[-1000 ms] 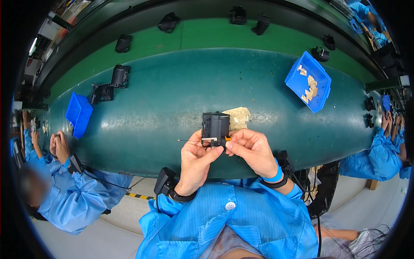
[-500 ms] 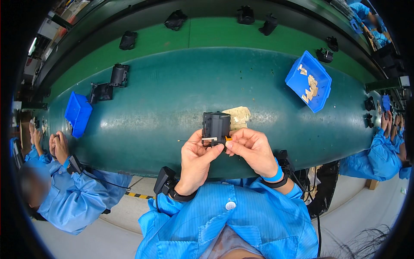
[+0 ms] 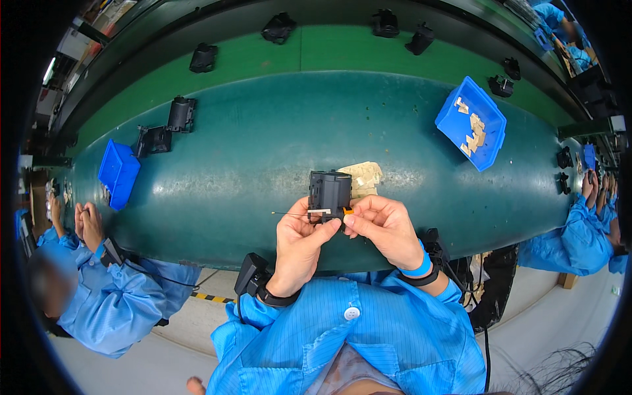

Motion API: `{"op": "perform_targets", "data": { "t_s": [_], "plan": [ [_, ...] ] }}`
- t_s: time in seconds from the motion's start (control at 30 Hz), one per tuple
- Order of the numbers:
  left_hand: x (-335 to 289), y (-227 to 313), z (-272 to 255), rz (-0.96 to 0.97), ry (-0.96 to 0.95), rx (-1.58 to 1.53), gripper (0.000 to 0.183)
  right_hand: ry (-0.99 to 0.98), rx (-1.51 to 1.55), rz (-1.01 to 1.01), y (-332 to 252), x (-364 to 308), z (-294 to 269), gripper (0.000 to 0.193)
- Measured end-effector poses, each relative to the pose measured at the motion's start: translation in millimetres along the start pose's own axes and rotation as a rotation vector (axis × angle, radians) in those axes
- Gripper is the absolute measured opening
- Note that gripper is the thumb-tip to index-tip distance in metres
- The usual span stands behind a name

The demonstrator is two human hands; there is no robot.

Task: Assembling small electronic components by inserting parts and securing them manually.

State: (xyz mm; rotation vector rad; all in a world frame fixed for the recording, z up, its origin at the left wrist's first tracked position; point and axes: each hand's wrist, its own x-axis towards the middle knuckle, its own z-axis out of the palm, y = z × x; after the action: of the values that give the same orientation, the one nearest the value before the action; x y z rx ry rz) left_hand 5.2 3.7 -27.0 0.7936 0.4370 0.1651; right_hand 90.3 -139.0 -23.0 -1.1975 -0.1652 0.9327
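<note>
Head view, centre of frame: both hands meet over the near edge of the green tabletop (image 3: 263,151). Left hand (image 3: 299,243) has its grip closed on a small black boxy part (image 3: 329,191), thumb and fingers pinching the lower edge w/ a thin white strip at the fingertips; a fine wire pokes out to the left of it. Right hand (image 3: 382,227) has its grip closed too, pinching a tiny orange piece (image 3: 347,211) against the part's lower right corner. Part is held upright just above the tabletop, not resting on it.

Just behind the part, centre frame, lies a stack of tan pads (image 3: 365,178). Blue bin (image 3: 471,122) at upper right holds more tan pieces; another blue bin (image 3: 118,172) sits at left. Several black parts (image 3: 179,113) lie along the far side, upper left to upper right.

Judged from this: orange piece looks at the seating point, not clearly pushed home yet; the far parts' state can't be told. Co-workers in blue sleeves at left and right edges.
</note>
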Motion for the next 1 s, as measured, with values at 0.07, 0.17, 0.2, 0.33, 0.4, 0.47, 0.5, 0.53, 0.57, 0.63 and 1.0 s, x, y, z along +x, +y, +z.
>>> {"op": "perform_targets", "data": {
  "t_s": [0.07,0.17,0.2,0.33,0.4,0.47,0.5,0.53,0.57,0.63,1.0],
  "plan": [
    [0.0,0.5,1.1,-0.003,-0.002,0.003,0.034,-0.005,0.017,-0.003,0.3,-0.4,-0.2,0.008],
    [0.0,-1.9,-2.4,-0.016,-0.009,0.007,0.039,-0.002,0.020,-0.002,1.6,-0.7,-1.0,0.008],
    [0.0,-1.9,-2.4,-0.014,-0.010,0.008,0.039,-0.003,0.019,-0.004,1.7,-0.4,-1.0,0.008],
    [1.4,-3.1,-3.2,-0.026,0.004,0.020,0.038,-0.007,0.012,0.000,2.6,0.8,-1.9,0.008],
    [1.3,-3.0,-3.5,-0.035,0.013,0.018,0.037,-0.009,0.013,0.003,2.4,0.8,-1.5,0.008],
    [0.5,-1.6,-3.1,-0.033,0.001,-0.002,0.037,-0.007,0.017,0.005,1.1,0.3,0.0,0.008],
    [0.9,-2.1,-3.5,-0.034,0.001,-0.002,0.037,-0.006,0.016,0.006,1.5,0.5,-0.1,0.008],
    [1.2,-2.6,-3.8,-0.031,-0.001,-0.008,0.037,-0.003,0.014,0.009,1.8,0.7,-0.2,0.007],
    [1.5,-2.9,-4.1,-0.028,-0.003,-0.013,0.037,-0.001,0.012,0.012,2.0,0.9,-0.3,0.007],
    [1.4,-2.2,-3.4,-0.032,-0.003,-0.018,0.037,0.000,0.012,0.011,1.6,0.6,-0.3,0.007],
    [0.5,-4.2,-5.0,-0.029,-0.004,-0.020,0.036,0.001,0.015,0.010,3.0,-0.2,-0.4,0.006]
  ]
}}
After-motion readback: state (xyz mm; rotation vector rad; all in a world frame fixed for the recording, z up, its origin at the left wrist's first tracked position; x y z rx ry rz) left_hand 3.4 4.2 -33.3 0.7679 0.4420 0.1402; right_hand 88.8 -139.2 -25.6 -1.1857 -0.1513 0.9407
